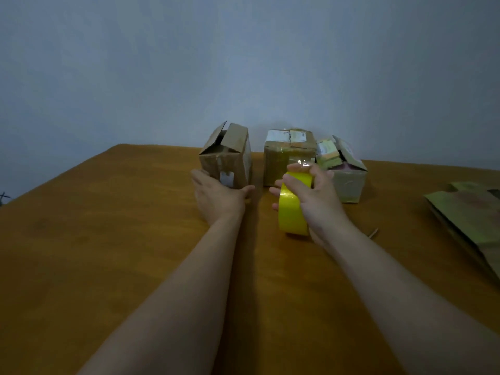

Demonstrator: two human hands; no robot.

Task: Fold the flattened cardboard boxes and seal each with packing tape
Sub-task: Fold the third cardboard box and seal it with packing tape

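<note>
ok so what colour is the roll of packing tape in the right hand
Bright yellow. The roll of packing tape, gripped by the right hand, shows clearly in the head view.

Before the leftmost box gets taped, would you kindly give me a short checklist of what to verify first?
1. Tape in hand: right hand grips the yellow tape roll. Ok.
2. Box steadied: left hand lies open at the front of the leftmost box; firm contact, cannot tell.
3. Top flaps folded flat: they stand up and apart. Not ok.
4. Free tape end found: only a glint above the roll. Cannot tell.
5. Flattened cardboard out of the way: it lies at the right edge of the table, apart from both hands. Ok.
</note>
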